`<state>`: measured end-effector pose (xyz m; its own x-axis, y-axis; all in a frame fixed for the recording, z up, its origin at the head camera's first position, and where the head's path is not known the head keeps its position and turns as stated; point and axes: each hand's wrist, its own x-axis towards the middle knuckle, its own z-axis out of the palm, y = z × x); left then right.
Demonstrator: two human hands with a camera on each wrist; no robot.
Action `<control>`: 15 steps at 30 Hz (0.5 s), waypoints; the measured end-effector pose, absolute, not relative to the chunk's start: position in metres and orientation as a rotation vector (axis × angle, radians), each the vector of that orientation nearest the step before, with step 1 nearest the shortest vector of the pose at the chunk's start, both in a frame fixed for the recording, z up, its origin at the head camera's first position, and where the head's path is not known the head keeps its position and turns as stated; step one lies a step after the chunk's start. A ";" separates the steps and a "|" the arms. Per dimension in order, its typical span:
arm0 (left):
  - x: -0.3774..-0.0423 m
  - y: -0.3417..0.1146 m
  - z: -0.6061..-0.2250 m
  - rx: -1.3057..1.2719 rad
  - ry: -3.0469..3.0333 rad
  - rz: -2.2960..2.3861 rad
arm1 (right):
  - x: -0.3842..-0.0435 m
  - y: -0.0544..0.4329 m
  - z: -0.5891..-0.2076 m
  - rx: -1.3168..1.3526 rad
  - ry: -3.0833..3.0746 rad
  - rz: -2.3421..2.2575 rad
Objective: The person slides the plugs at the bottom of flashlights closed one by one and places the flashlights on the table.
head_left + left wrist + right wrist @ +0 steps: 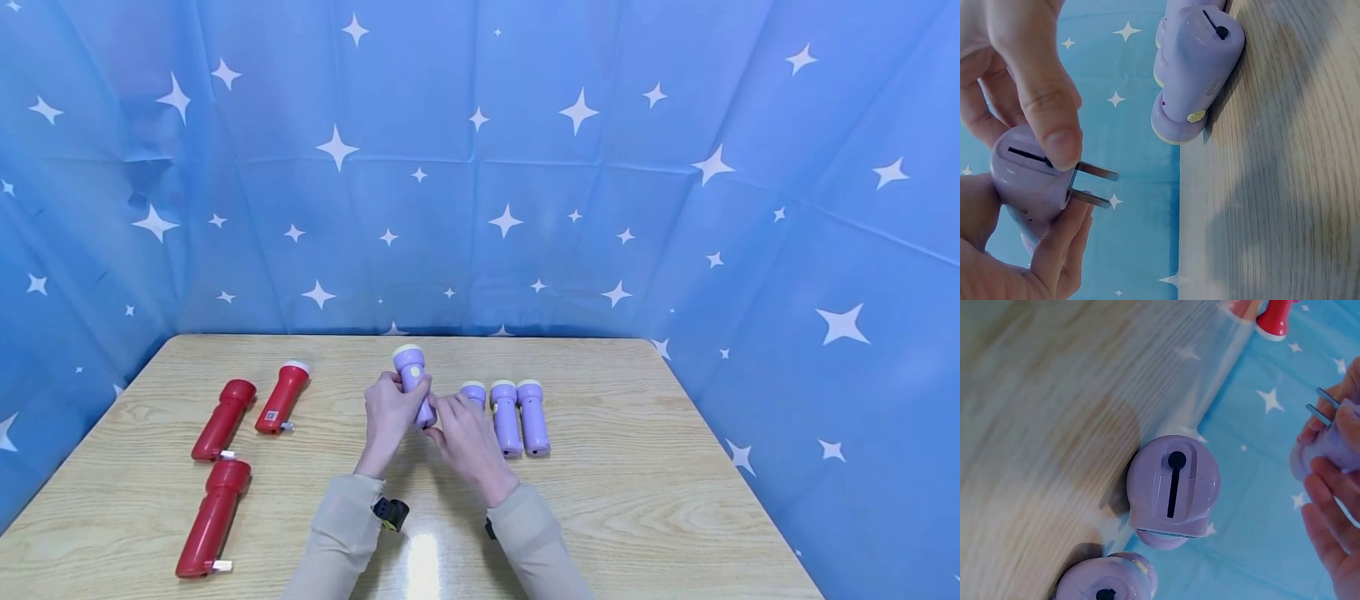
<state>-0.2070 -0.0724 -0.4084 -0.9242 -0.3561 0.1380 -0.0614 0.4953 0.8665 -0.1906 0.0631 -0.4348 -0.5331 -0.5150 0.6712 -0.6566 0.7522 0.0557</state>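
Note:
In the head view, my left hand (390, 417) grips a purple flashlight (410, 363) by its body, its pale head pointing away toward the curtain. My right hand (471, 437) is at the tail end, fingertips on the side and thumb at the bottom. Two metal plug prongs (1099, 170) stick out from that end in the left wrist view, where the right thumb (1062, 147) presses beside the dark slider slot. Next to the right hand stand several purple flashlights (533, 421), one partly hidden behind it; their tail ends show black sliders (1177, 460) in the right wrist view.
Red flashlights lie at the left of the wooden table (637, 517): one farther back (284, 396), one at its left (223, 421), and one nearer (215, 517). Small pale plugs protrude near their tail ends. A blue starred curtain (450, 208) rises behind the table.

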 end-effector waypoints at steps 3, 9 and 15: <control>-0.207 -0.072 -0.409 0.349 -2.449 -1.393 | -0.191 0.063 -0.435 0.868 -2.250 0.258; -0.206 -0.070 -0.410 0.355 -2.467 -1.371 | -0.190 0.064 -0.435 0.856 -2.237 0.258; -0.205 -0.069 -0.409 0.348 -2.466 -1.358 | -0.189 0.064 -0.435 0.862 -2.222 0.267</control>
<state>-0.2045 -0.0691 -0.4094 -0.9245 -0.3522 0.1460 -0.0649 0.5228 0.8500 -0.1893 0.0641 -0.4346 -0.5122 -0.5028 0.6963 -0.6534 0.7543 0.0640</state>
